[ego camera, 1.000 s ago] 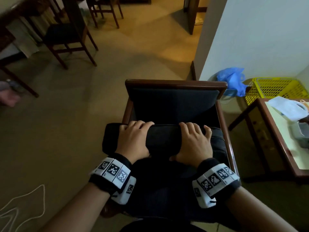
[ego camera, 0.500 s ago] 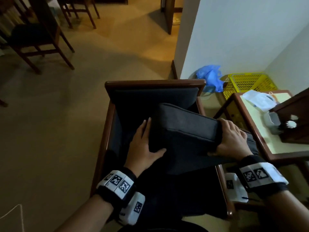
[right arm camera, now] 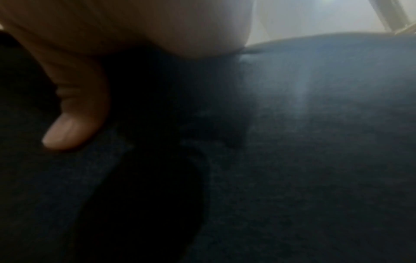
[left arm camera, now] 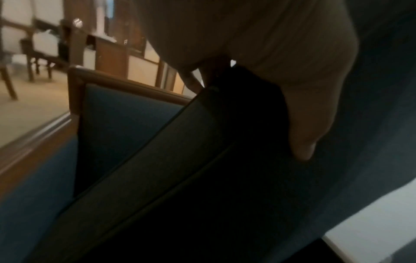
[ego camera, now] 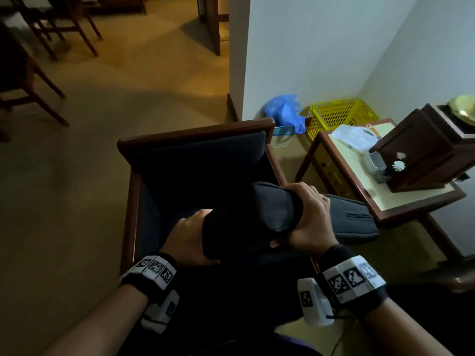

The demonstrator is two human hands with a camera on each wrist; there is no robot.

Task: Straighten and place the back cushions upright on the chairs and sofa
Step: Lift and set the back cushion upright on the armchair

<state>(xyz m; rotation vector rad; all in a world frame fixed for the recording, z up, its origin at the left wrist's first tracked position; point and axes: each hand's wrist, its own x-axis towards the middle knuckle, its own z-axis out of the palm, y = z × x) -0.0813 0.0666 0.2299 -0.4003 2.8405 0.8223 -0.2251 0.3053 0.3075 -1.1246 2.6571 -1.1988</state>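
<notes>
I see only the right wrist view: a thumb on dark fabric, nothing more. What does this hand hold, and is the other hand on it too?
Observer: In the head view, the right hand grips one end of a dark back cushion. The left hand holds the opposite edge.
Operator: Does it stand against the chair back?
Observer: No. The left wrist view shows it slanted, with a gap to the padded backrest.
Operator: Is anything near on the right side?
Observer: A side table stands just beside the armchair.
</notes>
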